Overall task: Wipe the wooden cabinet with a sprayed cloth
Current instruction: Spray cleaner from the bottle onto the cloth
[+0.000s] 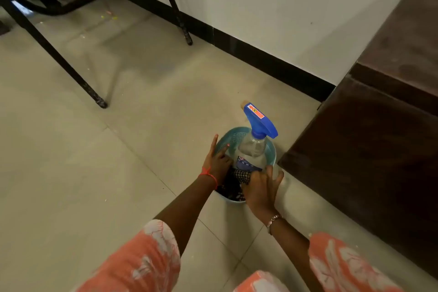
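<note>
Stretching across the whole scene is a pale tiled floor (pixel 99 173), met at the back by a white wall (pixel 272 7) with a black skirting strip. Black metal furniture legs (pixel 57 54) stand well to the left of the teal basket (pixel 239 136), which sits on the tiles just beside the corner of the dark wooden cabinet (pixel 369 140). Upright in the basket is a clear spray bottle (pixel 252 149) with a blue trigger head, and in front of it lies a dark checked cloth (pixel 241 176). At the basket's left rim, the left hand (pixel 216 163) has its fingers spread loose. The right hand (pixel 262 193) pinches the cloth, its outer fingers splayed.
</note>
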